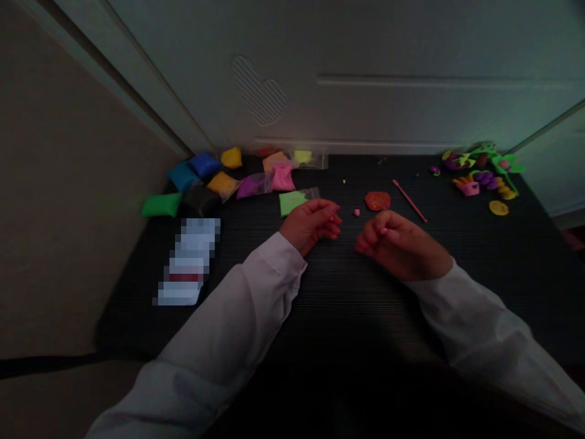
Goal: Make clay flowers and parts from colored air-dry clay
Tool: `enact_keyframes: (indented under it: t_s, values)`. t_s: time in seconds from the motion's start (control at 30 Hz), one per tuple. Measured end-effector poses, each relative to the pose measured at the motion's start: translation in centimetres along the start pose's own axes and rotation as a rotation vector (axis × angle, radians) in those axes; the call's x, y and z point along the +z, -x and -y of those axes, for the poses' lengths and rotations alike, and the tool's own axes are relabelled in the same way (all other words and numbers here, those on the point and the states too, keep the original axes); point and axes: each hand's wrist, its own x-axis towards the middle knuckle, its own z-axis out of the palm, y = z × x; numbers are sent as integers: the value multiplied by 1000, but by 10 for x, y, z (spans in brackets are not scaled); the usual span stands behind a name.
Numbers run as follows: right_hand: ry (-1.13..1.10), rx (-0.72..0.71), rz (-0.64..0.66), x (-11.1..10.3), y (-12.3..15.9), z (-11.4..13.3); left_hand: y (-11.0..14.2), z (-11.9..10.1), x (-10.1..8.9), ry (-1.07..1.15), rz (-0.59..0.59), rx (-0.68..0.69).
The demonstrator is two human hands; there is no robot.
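My left hand [311,224] is raised above the dark table, its thumb and forefinger pinched on a tiny pink bit of clay [332,218]. Across a small gap, my right hand [404,244] also pinches, with a small pink piece of clay [384,231] showing at the thumb tip. Between and just beyond both hands lies a little pink lump [357,212]. Behind my right hand rests a flattened orange-red clay disc [377,200]. A thin pink modelling tool [410,201] lies slantwise to its right.
Several coloured clay packets, among them a green one [161,205] and a pink one [283,177], spread along the table's back left. A blurred-out phone-like slab [189,262] lies at left. Finished-looking clay shapes [487,174] and a yellow disc [498,208] sit at right. A pale panel [388,116] borders the back.
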Motion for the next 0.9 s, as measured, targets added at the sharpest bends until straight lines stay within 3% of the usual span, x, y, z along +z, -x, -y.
enact_keyframes:
  t_s: [0.37,0.6,0.9]
  values:
    - [63,-28,-35,2,-3,1,0,0,0,0,3,3]
    - [-69,-17,13,1,-1,-2,0,0,-1,10,8,3]
    - [-252,42,-82,1,-3,3,-1,1,-1,17,11,4]
